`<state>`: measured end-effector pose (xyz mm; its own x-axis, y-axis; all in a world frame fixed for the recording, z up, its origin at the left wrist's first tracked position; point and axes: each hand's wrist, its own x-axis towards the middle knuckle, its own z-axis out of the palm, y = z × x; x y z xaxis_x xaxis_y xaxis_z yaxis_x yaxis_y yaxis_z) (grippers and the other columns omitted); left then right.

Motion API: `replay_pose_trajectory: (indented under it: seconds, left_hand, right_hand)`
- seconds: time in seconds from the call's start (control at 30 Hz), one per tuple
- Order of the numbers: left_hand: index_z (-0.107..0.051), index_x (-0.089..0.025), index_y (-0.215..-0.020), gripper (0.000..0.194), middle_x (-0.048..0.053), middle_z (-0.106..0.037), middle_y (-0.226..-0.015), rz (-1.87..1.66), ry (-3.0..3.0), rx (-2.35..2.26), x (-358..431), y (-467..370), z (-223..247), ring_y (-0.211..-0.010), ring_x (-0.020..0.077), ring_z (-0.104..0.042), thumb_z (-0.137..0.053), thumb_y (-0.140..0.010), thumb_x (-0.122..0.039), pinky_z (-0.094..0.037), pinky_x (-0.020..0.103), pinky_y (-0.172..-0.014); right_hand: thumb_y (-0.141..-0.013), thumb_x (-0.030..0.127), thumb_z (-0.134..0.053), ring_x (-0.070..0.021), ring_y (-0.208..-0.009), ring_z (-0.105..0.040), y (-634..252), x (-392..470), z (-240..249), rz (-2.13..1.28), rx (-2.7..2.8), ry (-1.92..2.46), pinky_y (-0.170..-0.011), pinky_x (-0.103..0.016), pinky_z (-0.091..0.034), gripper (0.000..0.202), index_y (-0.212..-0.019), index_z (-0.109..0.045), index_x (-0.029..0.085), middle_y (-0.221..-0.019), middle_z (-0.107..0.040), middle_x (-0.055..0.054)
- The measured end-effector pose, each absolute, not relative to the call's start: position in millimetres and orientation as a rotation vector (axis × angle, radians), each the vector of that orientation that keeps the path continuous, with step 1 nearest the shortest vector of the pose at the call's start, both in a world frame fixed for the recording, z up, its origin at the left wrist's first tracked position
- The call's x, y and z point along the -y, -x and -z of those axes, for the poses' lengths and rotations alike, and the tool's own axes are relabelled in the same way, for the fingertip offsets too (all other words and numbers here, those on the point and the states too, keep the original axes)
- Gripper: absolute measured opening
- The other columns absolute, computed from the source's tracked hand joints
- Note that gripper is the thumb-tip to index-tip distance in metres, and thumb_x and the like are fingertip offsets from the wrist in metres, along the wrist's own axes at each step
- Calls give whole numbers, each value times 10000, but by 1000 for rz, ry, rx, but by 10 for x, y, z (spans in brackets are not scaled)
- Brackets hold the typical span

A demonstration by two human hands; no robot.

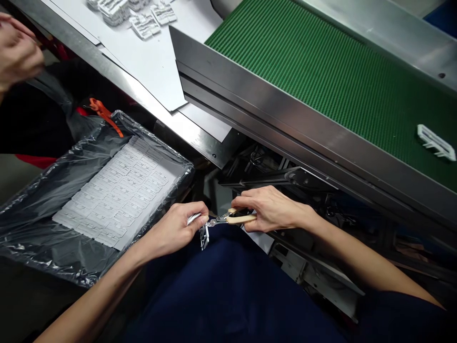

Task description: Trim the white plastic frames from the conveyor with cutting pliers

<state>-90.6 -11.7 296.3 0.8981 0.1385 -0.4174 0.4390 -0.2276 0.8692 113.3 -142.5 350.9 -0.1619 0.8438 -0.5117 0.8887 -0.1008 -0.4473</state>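
Above my lap, my left hand [182,226] pinches a small white plastic part [204,237]; much of it is hidden by the fingers. My right hand [271,208] grips nippers [239,218] with cream-coloured handles. Their metal jaws reach the white part just beside my left thumb; I cannot tell whether they are closed on it. To the left of my left hand stands a bin [35,233] lined with clear plastic. Inside it, rows of flat white parts [114,195] lie on a pale sheet.
A green conveyor belt [303,62] with a metal side wall [257,95] runs across the upper right, carrying one white part [436,142]. White parts [146,25] are piled on the paper-covered table [150,62]. Another person's hand [19,52] is at upper left, near an orange strap [106,116].
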Motion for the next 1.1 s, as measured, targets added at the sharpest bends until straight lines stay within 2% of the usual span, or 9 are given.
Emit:
replay_pose_trajectory:
  seconds: [0.2,0.3,0.4,0.53,0.6,0.7,0.83,0.97,1.1]
  left_hand:
    - [-531,-187,-776,239,-18,-524,-685,225,-1652,-523,122,957,-2863,-656,153,-477,-445,-873,-388,-359,271,-620]
    - [-543,-178,-796,260,-1,-540,-725,189,-1497,-574,153,957,-2792,-685,161,-506,-476,-861,-420,-388,280,-654]
    - [-568,-170,-797,260,-5,-538,-707,182,-1373,-617,178,931,-2738,-653,145,-494,-512,-846,-419,-390,264,-639]
    - [-624,-169,-825,276,-3,-570,-702,232,-1317,-583,159,917,-2714,-699,153,-526,-541,-836,-432,-397,253,-666]
    - [-627,-193,-974,268,9,-617,-843,282,-1261,-517,145,933,-2706,-835,176,-558,-611,-801,-397,-414,252,-742]
    - [-529,-253,-1196,485,13,-623,-1044,348,-1149,-454,159,961,-2657,-945,187,-558,-696,-746,-323,-429,249,-800]
    - [-546,-234,-1198,448,40,-608,-1140,277,-1031,-483,214,975,-2523,-1028,194,-550,-675,-771,-277,-424,251,-875]
    - [-571,-190,-1185,418,89,-645,-1095,259,-675,-525,180,995,-2393,-797,164,-625,-636,-788,-306,-503,233,-704]
    - [-629,-135,-1117,399,125,-688,-994,202,-501,-537,99,990,-2401,-677,164,-638,-584,-807,-382,-527,229,-606]
  right_hand:
    - [-666,203,-597,-89,-582,-456,-1118,1580,-3263,1549,-1892,-2229,-539,-211,-304,248,-911,-561,214,-695,-553,49]
    - [-718,258,-603,-83,-593,-444,-1005,1717,-3102,1850,-1577,-2574,-539,-202,-330,192,-880,-516,203,-688,-506,53]
    - [-731,381,-642,-83,-633,-458,-750,1763,-3008,2186,-1206,-2879,-565,-206,-376,290,-882,-476,198,-766,-508,36]
    - [-670,376,-714,-90,-626,-489,-330,1693,-2929,2558,-909,-2912,-573,-218,-412,451,-997,-437,234,-765,-537,46]
    - [-651,355,-731,-102,-636,-509,-180,1659,-2873,2423,-863,-3042,-588,-228,-416,488,-1015,-424,250,-721,-544,59]
    - [-655,360,-725,-119,-663,-539,-85,1657,-2795,2187,-822,-3211,-615,-245,-422,485,-1014,-416,253,-714,-562,60]
    - [-671,409,-704,-126,-696,-559,-170,1732,-2789,2121,-929,-3180,-637,-259,-430,487,-1042,-433,247,-815,-587,33]
    - [-767,495,-587,-134,-755,-550,-441,1831,-2885,1867,-1133,-3164,-672,-274,-430,396,-1042,-468,235,-902,-584,5]
    - [-732,429,-644,-164,-898,-528,-750,1891,-3015,1426,-1658,-2967,-808,-309,-414,434,-1081,-489,224,-999,-576,-16]
